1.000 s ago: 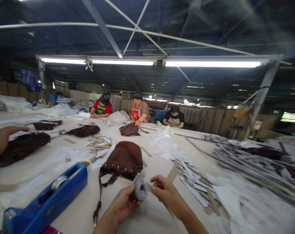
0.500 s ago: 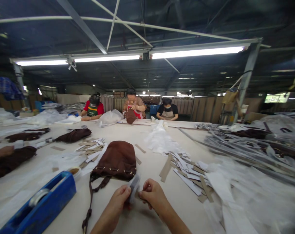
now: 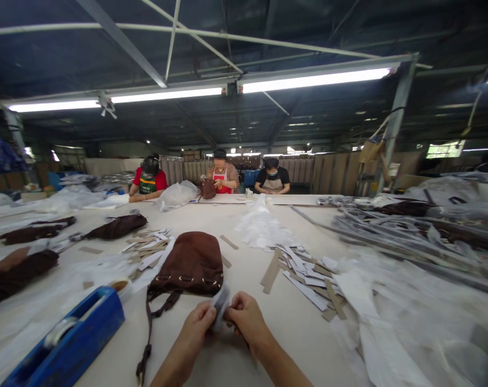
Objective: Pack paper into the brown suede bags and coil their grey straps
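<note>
My left hand (image 3: 198, 322) and my right hand (image 3: 246, 318) meet low in the middle of the view, both pinched on a small grey-white wad of soft material (image 3: 221, 305) held between them. Just beyond my fingers lies a brown drawstring bag (image 3: 192, 263) on the pale table (image 3: 244, 355), its strap (image 3: 147, 338) trailing toward me on the left.
A blue tape dispenser (image 3: 66, 344) sits at the near left. Card and paper strips (image 3: 304, 274) lie right of the bag, more strips (image 3: 149, 247) to its left. White sheets (image 3: 409, 322) cover the right side. Other brown bags (image 3: 115, 227) lie further left. Three people work at the far end.
My hands came together from apart; the card strip my right hand held a second ago is gone from it, and both hands now pinch the grey wad. The view shifted slightly.
</note>
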Available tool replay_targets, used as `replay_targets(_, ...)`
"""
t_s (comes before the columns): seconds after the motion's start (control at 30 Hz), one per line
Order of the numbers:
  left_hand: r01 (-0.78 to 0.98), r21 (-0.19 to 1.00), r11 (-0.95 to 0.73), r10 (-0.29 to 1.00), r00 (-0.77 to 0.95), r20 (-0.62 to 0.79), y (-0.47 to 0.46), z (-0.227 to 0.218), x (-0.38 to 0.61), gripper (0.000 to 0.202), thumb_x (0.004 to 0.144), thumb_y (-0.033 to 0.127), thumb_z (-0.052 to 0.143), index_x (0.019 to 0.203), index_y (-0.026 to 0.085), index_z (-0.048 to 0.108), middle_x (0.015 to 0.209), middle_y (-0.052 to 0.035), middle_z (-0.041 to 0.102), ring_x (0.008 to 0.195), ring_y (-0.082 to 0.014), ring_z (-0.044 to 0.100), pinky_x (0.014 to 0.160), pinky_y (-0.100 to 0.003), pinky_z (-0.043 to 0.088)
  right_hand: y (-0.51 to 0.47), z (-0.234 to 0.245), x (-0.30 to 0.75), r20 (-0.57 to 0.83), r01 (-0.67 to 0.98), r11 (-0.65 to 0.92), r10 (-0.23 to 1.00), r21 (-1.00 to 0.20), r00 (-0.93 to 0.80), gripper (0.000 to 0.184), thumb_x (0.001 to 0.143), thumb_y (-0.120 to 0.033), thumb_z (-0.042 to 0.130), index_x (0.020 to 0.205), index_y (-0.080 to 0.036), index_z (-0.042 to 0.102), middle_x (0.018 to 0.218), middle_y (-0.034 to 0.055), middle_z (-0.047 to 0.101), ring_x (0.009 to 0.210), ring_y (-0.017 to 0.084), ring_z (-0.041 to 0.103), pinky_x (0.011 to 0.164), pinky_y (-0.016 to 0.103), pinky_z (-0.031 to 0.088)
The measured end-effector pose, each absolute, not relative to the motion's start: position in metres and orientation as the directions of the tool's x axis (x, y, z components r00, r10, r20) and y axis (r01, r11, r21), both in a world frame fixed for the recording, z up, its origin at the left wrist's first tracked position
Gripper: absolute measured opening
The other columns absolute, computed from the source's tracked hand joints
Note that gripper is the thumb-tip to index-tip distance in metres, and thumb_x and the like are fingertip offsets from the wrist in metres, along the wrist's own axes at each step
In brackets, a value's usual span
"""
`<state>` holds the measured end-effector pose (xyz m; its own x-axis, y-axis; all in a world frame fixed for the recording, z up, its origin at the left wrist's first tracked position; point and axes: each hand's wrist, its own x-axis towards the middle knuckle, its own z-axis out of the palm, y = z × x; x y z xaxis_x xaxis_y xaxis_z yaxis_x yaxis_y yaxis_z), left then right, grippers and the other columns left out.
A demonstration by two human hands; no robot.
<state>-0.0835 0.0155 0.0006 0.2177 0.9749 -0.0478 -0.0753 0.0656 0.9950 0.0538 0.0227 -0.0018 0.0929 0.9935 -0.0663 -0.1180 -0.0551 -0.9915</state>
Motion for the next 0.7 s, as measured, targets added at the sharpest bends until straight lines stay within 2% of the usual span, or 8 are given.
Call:
replay_targets(0.07, -0.086, 0.994, 0.064, 0.982, 0.184, -0.047, 0.02, -0.005, -0.086, 0.059, 0.055, 0.062, 0.077, 0.093, 0.016, 0.069, 0.085, -0.004, 0.064, 0.074, -0.018, 0.049, 0.063, -0.025, 0.037, 0.022, -0.002, 0.052, -0.063, -0.137, -0.052, 0.995, -0.989, 0.076, 0.021, 0.053, -0.024, 0.059, 0.061, -0.023, 0.039, 0.039, -0.0093, 0.048, 0.034, 0.007, 0.039, 0.032, 0.018, 0.02)
replay_targets(0.17, -0.205, 0.974, 0.092, 0.974, 0.222, -0.045, 0.021, -0.007, -0.087, 0.055, 0.062, 0.06, 0.073, 0.095, 0.017, 0.068, 0.079, -0.0041, 0.063, 0.074, -0.0182, 0.051, 0.062, -0.024, 0.036, 0.019, 0.0, 0.058, -0.078, -0.202, -0.079, 0.997, -0.976, -0.011, 0.025, 0.054, -0.03, 0.063, 0.064, -0.023, 0.041, 0.046, -0.0084, 0.05, 0.041, 0.008, 0.045, 0.033, 0.017, 0.019)
replay_targets(0.27, -0.334, 0.929, 0.16, 0.958, 0.278, -0.066, 0.018, -0.002, -0.088, 0.049, 0.064, 0.057, 0.074, 0.09, 0.016, 0.068, 0.08, -0.005, 0.063, 0.074, -0.0168, 0.051, 0.063, -0.025, 0.037, 0.014, 0.002, 0.067, -0.11, -0.323, -0.138, 0.989, -0.936, -0.104, 0.034, 0.05, -0.033, 0.069, 0.065, -0.022, 0.041, 0.048, -0.0092, 0.048, 0.045, 0.008, 0.047, 0.034, 0.016, 0.015)
replay_targets(0.33, -0.369, 0.911, 0.185, 0.954, 0.29, -0.077, 0.015, 0.002, -0.088, 0.047, 0.062, 0.056, 0.076, 0.086, 0.017, 0.068, 0.082, -0.0052, 0.063, 0.075, -0.017, 0.052, 0.065, -0.025, 0.038, 0.012, 0.004, 0.069, -0.107, -0.325, -0.128, 0.991, -0.937, -0.081, 0.034, 0.049, -0.033, 0.069, 0.065, -0.022, 0.041, 0.047, -0.0092, 0.047, 0.044, 0.008, 0.046, 0.035, 0.016, 0.015)
replay_targets(0.43, -0.354, 0.919, 0.175, 0.952, 0.3, -0.066, 0.012, 0.006, -0.087, 0.045, 0.063, 0.057, 0.075, 0.083, 0.017, 0.066, 0.08, -0.0047, 0.063, 0.078, -0.0181, 0.052, 0.067, -0.026, 0.038, 0.012, 0.004, 0.062, -0.084, -0.268, -0.077, 0.996, -0.96, 0.015, 0.026, 0.052, -0.027, 0.064, 0.063, -0.022, 0.041, 0.045, -0.0079, 0.051, 0.041, 0.008, 0.044, 0.036, 0.017, 0.016)
replay_targets(0.57, -0.221, 0.972, 0.084, 0.947, 0.32, -0.009, 0.012, 0.005, -0.082, 0.047, 0.066, 0.058, 0.072, 0.085, 0.015, 0.067, 0.083, -0.0052, 0.064, 0.079, -0.0193, 0.053, 0.07, -0.026, 0.038, 0.018, 0.002, 0.053, -0.107, -0.303, -0.073, 0.99, -0.95, 0.095, 0.024, 0.049, -0.019, 0.063, 0.061, -0.023, 0.042, 0.039, -0.0095, 0.046, 0.037, 0.008, 0.042, 0.035, 0.019, 0.016)
replay_targets(0.7, -0.214, 0.976, 0.039, 0.948, 0.316, 0.032, 0.016, 0.0, -0.075, 0.054, 0.067, 0.06, 0.07, 0.096, 0.015, 0.068, 0.085, -0.0064, 0.066, 0.084, -0.0226, 0.056, 0.076, -0.03, 0.041, 0.019, -0.002, 0.054, -0.137, -0.382, -0.086, 0.985, -0.92, 0.107, 0.025, 0.048, -0.025, 0.063, 0.059, -0.022, 0.04, 0.043, -0.0082, 0.046, 0.041, 0.008, 0.044, 0.037, 0.018, 0.018)
